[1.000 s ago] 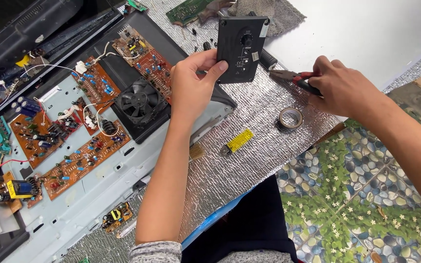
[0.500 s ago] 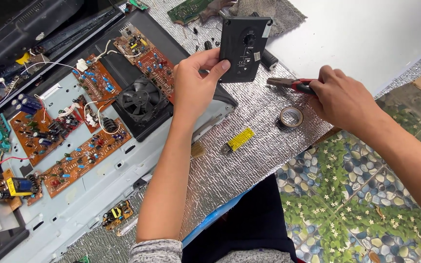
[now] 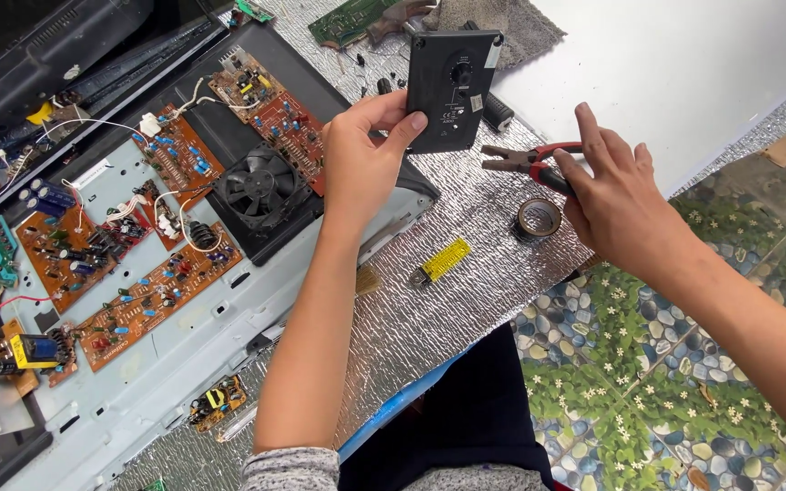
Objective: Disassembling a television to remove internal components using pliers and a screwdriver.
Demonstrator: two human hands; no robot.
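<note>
Opened chassis with circuit boards at the mat's left side, fan on it, panel behind the fan's right, pliers right of panel, tape roll just before them, lighter left of roll.

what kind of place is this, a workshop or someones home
Probably an informal electronics repair spot on a home floor: an opened chassis with brown circuit boards and a fan, red-handled pliers by the right hand, all on foil matting beside patterned flooring.
</note>
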